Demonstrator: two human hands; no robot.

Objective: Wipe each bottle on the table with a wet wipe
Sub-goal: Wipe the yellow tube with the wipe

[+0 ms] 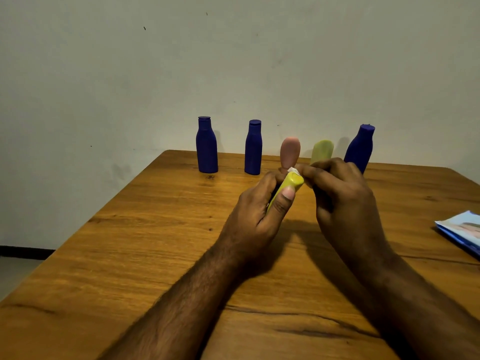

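Note:
My left hand (259, 209) grips a yellow bottle (292, 181) above the wooden table (130, 255), thumb lying along its side. My right hand (340, 198) pinches a white wet wipe (293, 170) against the bottle's upper end; most of the wipe is hidden by the fingers. Along the far edge stand three blue bottles: left (206, 145), middle (253, 148), right (360, 148). Between the last two stand a pink bottle (290, 152) and a pale green bottle (322, 151), partly hidden behind my hands.
A blue and white wet wipe pack (462, 233) lies at the table's right edge. A plain wall rises close behind the table. The floor shows past the table's left edge.

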